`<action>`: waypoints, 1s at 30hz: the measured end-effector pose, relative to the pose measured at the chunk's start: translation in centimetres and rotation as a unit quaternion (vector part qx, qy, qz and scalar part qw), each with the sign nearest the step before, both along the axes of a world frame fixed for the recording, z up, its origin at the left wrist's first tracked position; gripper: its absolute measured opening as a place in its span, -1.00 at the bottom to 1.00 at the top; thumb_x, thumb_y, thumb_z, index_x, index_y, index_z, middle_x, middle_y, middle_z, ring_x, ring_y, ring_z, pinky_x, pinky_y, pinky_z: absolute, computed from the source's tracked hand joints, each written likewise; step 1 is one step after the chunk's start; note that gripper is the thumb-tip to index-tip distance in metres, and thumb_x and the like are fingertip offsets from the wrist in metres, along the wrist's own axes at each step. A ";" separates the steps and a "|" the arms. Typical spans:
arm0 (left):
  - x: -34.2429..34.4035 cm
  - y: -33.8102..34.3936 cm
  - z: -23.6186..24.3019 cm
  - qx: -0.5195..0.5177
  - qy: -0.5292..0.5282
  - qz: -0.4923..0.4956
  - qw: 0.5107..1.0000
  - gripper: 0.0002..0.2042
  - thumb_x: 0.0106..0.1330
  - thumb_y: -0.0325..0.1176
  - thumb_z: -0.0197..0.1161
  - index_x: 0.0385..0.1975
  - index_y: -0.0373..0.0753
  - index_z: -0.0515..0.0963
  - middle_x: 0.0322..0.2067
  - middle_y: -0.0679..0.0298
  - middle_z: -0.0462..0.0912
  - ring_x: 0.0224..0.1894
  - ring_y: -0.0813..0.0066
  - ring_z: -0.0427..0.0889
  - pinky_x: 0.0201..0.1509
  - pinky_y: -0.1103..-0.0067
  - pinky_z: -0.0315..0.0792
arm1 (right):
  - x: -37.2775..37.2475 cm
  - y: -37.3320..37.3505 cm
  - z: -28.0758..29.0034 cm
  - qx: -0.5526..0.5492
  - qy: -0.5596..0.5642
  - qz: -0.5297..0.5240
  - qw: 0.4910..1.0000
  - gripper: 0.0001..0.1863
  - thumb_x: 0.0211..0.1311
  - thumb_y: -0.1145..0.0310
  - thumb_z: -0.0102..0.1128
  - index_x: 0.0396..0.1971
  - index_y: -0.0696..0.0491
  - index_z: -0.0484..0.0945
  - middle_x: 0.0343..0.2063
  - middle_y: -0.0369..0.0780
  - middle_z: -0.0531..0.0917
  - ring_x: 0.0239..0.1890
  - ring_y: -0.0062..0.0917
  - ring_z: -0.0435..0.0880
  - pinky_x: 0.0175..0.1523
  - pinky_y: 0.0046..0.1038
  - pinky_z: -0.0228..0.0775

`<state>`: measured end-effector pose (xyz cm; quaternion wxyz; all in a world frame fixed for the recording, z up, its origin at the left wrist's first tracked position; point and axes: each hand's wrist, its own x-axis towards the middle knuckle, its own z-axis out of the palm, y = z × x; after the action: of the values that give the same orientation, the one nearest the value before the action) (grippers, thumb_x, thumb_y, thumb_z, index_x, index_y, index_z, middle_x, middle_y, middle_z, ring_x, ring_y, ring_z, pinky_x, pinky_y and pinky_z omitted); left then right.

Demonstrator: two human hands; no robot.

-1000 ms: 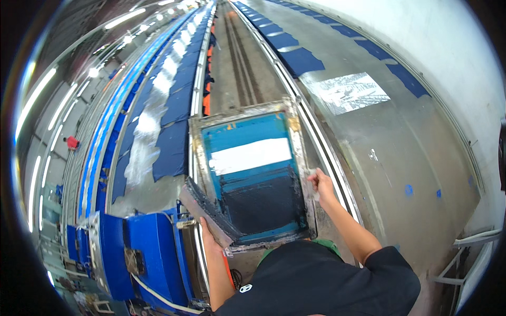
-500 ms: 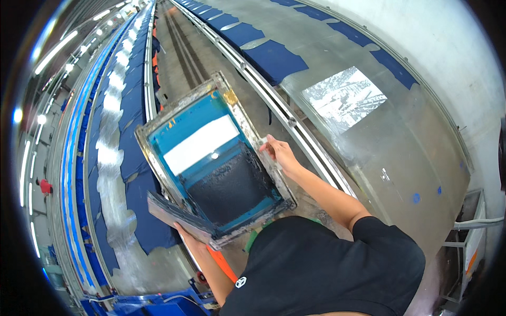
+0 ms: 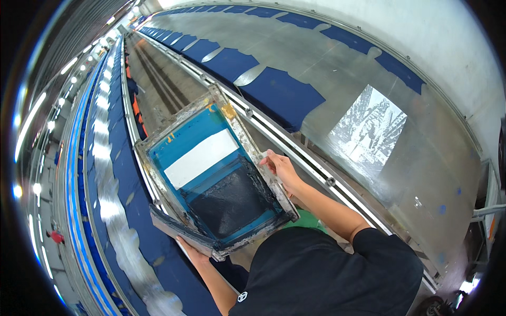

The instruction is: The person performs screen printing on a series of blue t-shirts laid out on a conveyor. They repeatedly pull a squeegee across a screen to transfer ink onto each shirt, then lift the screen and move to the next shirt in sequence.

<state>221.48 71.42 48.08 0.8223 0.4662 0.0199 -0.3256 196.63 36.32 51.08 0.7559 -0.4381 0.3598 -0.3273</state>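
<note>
One long tabletop [image 3: 443, 150] on the right, laid with two rows of navy fabric pieces [image 3: 276, 100]; that laying-out looks done, and I can make out no print on the nearest ones. On its bare near part, a bright silvery patch [image 3: 371, 126]. Framed screen [image 3: 190, 127] is up off the tabletop, tilted over the aisle [image 3: 153, 68], in the person's hands. Dark paste [image 3: 232, 195] already covers much of the screen's lower half; white band [image 3: 203, 158] above it looks clean to me. Squeegee [image 3: 183, 231] sits at the frame's lower left side, off the paste, so no stroke under way. Right hand [image 3: 282, 168]: grip pinched on the frame's right edge. Left hand [image 3: 192, 252]: palm against the squeegee, fingers mostly hidden; I cannot tell how far that grip is closed. Undone as I judge it: screen not set down anywhere.
</note>
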 end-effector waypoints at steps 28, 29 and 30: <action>10.9 -82.6 -2.9 0.037 0.091 -0.563 0.821 -0.10 0.26 0.44 0.25 0.35 -0.24 0.42 0.11 0.11 0.63 0.06 0.23 0.66 0.10 0.30 0.61 | -8.4 -38.8 -4.9 -0.151 0.295 -0.613 0.717 -0.77 0.45 0.33 0.27 -0.03 0.13 0.66 -0.45 -0.39 0.60 -0.44 -0.77 0.43 -0.35 -0.64 0.25; 9.7 -84.0 -3.8 0.031 0.101 -0.600 0.793 -0.09 0.26 0.45 0.24 0.36 -0.25 0.41 0.10 0.11 0.63 0.08 0.20 0.66 0.13 0.28 0.61 | -9.4 -38.4 -6.5 -0.165 0.319 -0.620 0.697 -0.77 0.44 0.32 0.28 -0.03 0.13 0.66 -0.46 -0.38 0.61 -0.45 -0.77 0.44 -0.35 -0.64 0.26; 8.8 -85.3 -4.6 0.063 0.104 -0.611 0.782 -0.12 0.29 0.42 0.24 0.35 -0.24 0.42 0.10 0.11 0.64 0.09 0.22 0.66 0.13 0.27 0.61 | -10.1 -37.9 -7.7 -0.164 0.341 -0.630 0.678 -0.77 0.44 0.32 0.29 -0.04 0.12 0.66 -0.46 -0.37 0.61 -0.45 -0.76 0.45 -0.34 -0.64 0.27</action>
<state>230.30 -13.86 43.51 0.4129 0.3945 -0.1637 -0.8044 186.55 -1.54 43.42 0.1117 -0.3057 0.7245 -0.6076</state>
